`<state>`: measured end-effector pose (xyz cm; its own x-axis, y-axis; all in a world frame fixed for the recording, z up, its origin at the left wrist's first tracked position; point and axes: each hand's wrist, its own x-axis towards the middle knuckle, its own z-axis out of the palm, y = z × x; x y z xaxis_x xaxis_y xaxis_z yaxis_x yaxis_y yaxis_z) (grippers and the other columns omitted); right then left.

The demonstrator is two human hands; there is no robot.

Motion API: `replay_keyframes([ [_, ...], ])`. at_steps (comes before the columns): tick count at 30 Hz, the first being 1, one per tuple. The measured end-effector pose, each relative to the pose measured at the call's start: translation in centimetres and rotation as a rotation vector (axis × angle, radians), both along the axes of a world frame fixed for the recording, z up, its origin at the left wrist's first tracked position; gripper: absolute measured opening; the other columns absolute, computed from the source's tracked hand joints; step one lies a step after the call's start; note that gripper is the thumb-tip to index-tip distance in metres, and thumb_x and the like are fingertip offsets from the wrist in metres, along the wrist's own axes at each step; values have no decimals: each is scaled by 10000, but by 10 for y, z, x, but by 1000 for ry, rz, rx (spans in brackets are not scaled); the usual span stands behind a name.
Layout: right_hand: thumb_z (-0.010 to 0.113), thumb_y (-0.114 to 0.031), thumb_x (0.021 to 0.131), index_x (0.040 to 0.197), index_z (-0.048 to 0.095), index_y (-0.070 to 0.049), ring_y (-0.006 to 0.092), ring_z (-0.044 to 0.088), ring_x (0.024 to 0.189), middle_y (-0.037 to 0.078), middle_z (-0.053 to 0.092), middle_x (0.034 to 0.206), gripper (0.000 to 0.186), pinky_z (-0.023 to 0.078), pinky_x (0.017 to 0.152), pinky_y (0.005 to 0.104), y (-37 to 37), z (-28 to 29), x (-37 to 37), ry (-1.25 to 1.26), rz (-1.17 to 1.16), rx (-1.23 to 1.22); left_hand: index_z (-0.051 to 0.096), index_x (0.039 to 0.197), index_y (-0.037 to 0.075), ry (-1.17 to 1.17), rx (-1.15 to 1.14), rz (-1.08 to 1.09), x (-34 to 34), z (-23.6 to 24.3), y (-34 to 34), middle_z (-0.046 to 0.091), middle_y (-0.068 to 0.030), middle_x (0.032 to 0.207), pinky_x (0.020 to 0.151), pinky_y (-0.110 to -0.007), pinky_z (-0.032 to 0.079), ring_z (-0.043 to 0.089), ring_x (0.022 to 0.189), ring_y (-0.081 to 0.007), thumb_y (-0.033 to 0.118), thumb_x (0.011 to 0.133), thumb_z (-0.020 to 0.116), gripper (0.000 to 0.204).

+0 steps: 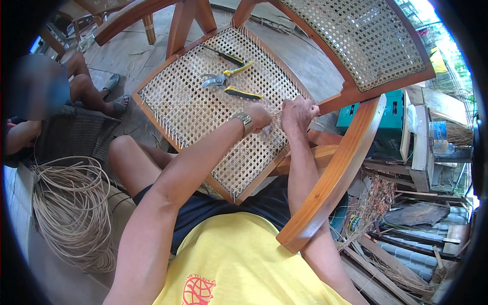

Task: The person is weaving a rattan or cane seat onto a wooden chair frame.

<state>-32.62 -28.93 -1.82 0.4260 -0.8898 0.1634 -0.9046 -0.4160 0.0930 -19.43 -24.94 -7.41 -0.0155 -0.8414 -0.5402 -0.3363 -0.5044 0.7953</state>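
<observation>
A wooden chair's seat frame (152, 76) lies tilted before me, its woven cane panel (178, 96) fringed with loose strand ends. My left hand (258, 117), with a metal watch (244, 122) on its wrist, is closed over the weave near the right edge; thin pale cane strands show at its fingers. Close beside it, my right hand (299, 116) is curled shut at the frame's right edge, and its fingers hide whatever it grips. Pruning shears (218, 80) with yellow and black handles rest spread on the cane. Beyond them lies a thin pointed tool (229, 57) with a dark handle.
The chair's cane backrest (356, 40) rises at upper right, and its curved wooden arm (335, 173) crosses over my right forearm. A coil of cane (73, 213) lies at left, near a seated person (76, 81). A green crate (391, 117) and wood scraps (381, 274) are at right.
</observation>
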Motion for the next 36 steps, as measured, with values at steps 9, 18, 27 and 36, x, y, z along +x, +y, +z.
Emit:
replay_keyframes([
  [9,583,-142,926,984,793,-132,289,622,1116,121,708,1097,218,338,1001,514,-6,11,10,151,16,252,764,748,105,-726,-435,-901,18,4,-10,732,-101,735,597,-369,583,719,641,-235,226,862,645,205],
  [18,653,-171,898,1082,766,-122,276,636,1142,129,703,1158,221,342,1038,548,-1,19,9,24,-38,300,786,917,46,-633,-84,-368,1,32,-5,760,-155,974,800,-378,597,749,920,-280,213,876,683,201],
  [27,632,-379,1010,1080,728,-53,133,669,902,52,722,951,346,520,837,308,-12,-5,21,-783,325,1307,714,880,2,-696,-246,-105,62,74,90,714,-226,863,734,-473,566,710,812,-364,425,940,621,438],
  [36,778,-216,847,935,764,-67,257,679,738,137,716,816,174,524,719,388,-20,8,7,-360,262,641,687,695,34,-597,-415,75,47,24,52,628,-180,633,594,-440,493,640,599,-306,457,957,631,501],
])
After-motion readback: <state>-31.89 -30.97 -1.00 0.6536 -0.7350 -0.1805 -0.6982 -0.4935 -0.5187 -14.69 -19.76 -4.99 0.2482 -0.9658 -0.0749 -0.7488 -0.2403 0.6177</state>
